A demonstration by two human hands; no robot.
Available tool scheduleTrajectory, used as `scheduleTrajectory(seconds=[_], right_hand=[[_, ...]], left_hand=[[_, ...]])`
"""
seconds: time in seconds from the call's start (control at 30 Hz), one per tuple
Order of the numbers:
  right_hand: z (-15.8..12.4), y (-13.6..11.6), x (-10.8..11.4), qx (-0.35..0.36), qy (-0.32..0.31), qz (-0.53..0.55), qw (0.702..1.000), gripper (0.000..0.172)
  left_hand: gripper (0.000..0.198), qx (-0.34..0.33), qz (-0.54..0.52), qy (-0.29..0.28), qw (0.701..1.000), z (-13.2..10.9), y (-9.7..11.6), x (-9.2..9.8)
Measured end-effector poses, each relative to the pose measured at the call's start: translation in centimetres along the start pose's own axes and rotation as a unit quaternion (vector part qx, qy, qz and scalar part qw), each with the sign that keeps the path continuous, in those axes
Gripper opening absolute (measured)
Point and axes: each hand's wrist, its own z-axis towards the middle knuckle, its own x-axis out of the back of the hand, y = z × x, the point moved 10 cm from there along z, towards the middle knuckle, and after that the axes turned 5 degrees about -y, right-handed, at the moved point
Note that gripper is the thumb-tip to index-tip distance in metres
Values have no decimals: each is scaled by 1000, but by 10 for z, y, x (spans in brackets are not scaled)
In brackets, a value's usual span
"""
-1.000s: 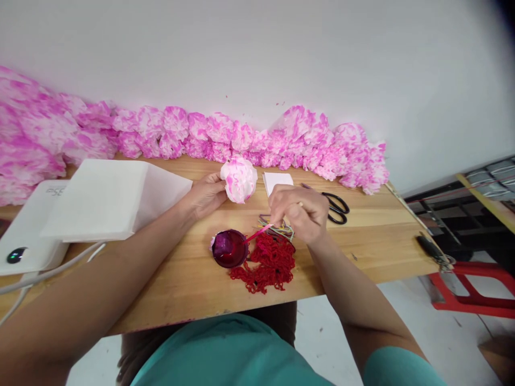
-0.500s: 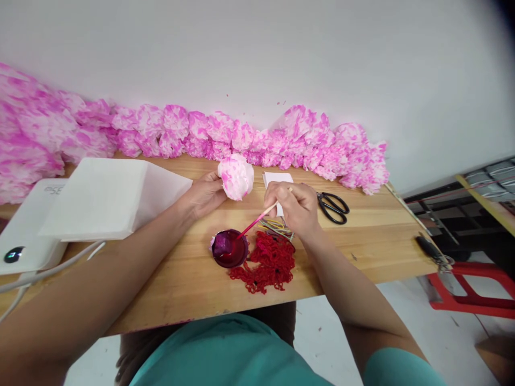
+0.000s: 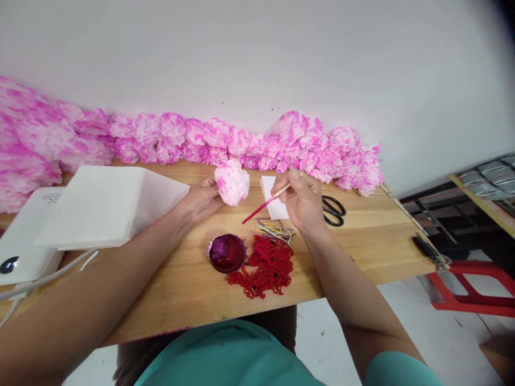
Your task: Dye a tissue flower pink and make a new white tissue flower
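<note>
Held up over the table is a white paper flower (image 3: 232, 182) with pink patches, and my left hand (image 3: 204, 201) is closed around its base. My right hand (image 3: 298, 197) pinches a thin wooden stick (image 3: 263, 206), its lower half stained magenta. The stick's tip points down to the left, in the air between flower and cup. Below it stands a small cup of dark red-purple liquid (image 3: 227, 254) with a purple lump inside. Red looped yarn (image 3: 269, 268) lies beside the cup, with loose coloured strands (image 3: 275, 231) just behind.
Many pink-and-white paper flowers (image 3: 217, 133) line the wall. Black-handled scissors (image 3: 335, 210) and folded white paper (image 3: 270, 187) lie near my right hand. White sheets (image 3: 92, 209) rest on a white device (image 3: 32, 262) at left. A red stool (image 3: 475, 289) stands beyond the right edge.
My right hand has lifted the stick's tip out of the cup and moved slightly up and right. The flower stays in my left hand, turned a little. The whole view has shifted slightly.
</note>
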Motion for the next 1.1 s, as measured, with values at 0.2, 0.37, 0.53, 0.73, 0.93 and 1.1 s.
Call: scheduleTrajectory(seconds=[0.2, 0.37, 0.53, 0.73, 0.93, 1.1], right_hand=[[9, -2, 29, -2, 102, 65, 993, 37], [9, 5, 33, -10, 121, 76, 990, 37], [9, 9, 30, -6, 105, 75, 992, 34], [10, 12, 27, -12, 87, 82, 993, 33], [10, 15, 30, -25, 97, 65, 993, 36], [10, 13, 31, -20, 102, 77, 992, 36]], left_hand=[[21, 3, 7, -9, 1000, 1, -3, 2], [18, 7, 12, -23, 1000, -1, -4, -1], [22, 12, 10, -22, 1000, -1, -6, 2], [20, 10, 14, -24, 1000, 1, -7, 6], [21, 12, 18, -18, 1000, 0, -6, 6], [21, 15, 8, 0, 1000, -1, -6, 8]])
